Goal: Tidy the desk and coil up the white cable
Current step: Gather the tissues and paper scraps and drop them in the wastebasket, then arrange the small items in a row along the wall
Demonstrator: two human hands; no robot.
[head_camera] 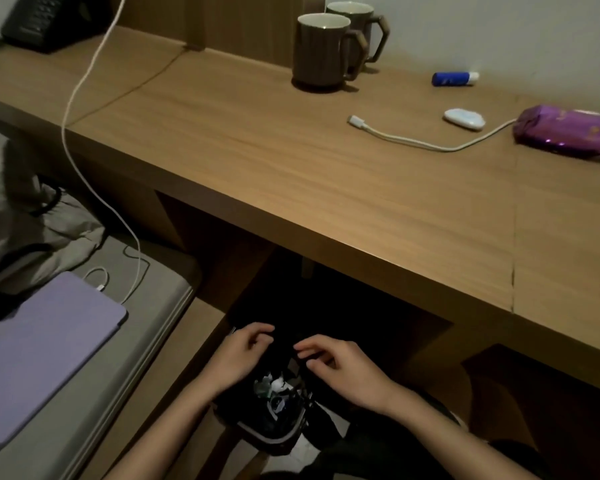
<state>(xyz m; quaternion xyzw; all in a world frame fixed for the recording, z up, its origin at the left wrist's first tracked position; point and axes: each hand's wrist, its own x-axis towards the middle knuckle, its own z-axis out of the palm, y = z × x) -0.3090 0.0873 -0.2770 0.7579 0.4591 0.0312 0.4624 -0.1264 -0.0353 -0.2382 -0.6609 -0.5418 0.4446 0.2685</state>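
A white cable lies on the wooden desk at the right, its plug end pointing left and its other end running under a purple packet. Below the desk edge, my left hand and my right hand hover over a black waste bin that holds crumpled wrappers. The fingers of both hands are loosely curled and hold nothing. A second, longer white cable hangs from above at the left down to a lilac tablet on the bed.
Two brown mugs stand at the back of the desk. A blue tube and a small white case lie at the right. A black telephone sits at the far left corner. The bed borders the desk's left side.
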